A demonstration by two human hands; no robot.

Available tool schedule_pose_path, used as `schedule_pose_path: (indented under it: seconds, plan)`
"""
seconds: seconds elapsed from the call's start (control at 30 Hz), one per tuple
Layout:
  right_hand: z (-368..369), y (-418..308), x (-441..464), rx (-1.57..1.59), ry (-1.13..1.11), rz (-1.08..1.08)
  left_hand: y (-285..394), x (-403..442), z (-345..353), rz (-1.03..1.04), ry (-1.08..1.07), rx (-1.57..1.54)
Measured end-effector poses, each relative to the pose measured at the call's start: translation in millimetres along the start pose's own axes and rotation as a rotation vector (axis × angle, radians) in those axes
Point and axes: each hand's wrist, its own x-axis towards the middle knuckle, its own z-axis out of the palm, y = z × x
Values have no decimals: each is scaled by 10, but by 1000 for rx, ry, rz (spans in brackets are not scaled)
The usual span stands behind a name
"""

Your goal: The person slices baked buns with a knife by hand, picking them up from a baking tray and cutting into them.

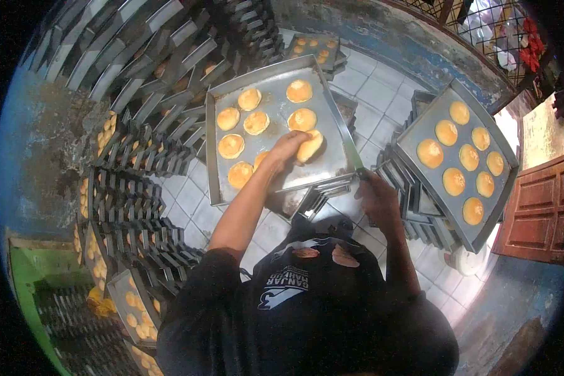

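My left hand (286, 150) is closed round a golden round bun (309, 146), which it holds tilted over a large metal baking tray (337, 164). Several more buns, one of them a flat golden round (256, 123), lie on that tray, mostly toward its left and far sides. At the tray's near right corner, my right hand (378, 199) grips the dark handle of a knife (353, 155). Its greenish blade points away from me along the tray's right edge. Part of one bun is hidden beneath my left forearm.
To the right, a tray of glossy buns (415, 135) tops a tall stack of trays (413, 188). Crowded stacks of metal trays (147, 163) line the left side. Another tray with buns (329, 45) sits at the back on the white tiled floor (373, 81). A wooden door (536, 210) stands far right.
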Motion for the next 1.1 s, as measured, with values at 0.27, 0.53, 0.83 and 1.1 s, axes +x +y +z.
schedule_pose_path:
  seconds: [0.27,0.53,0.83,1.1]
  plan:
    - [203,191,8,-40,-6,-104,-54,113,29,23,-442,-1089]
    - [538,69,82,-119,116,-180,-10,227,233,195,-157,-1291]
    - [643,-226,111,-95,-27,83,176,149,199,249,-79,-1383]
    - [605,-21,46,-205,-18,-107,38,189,84,310,-217,-1367]
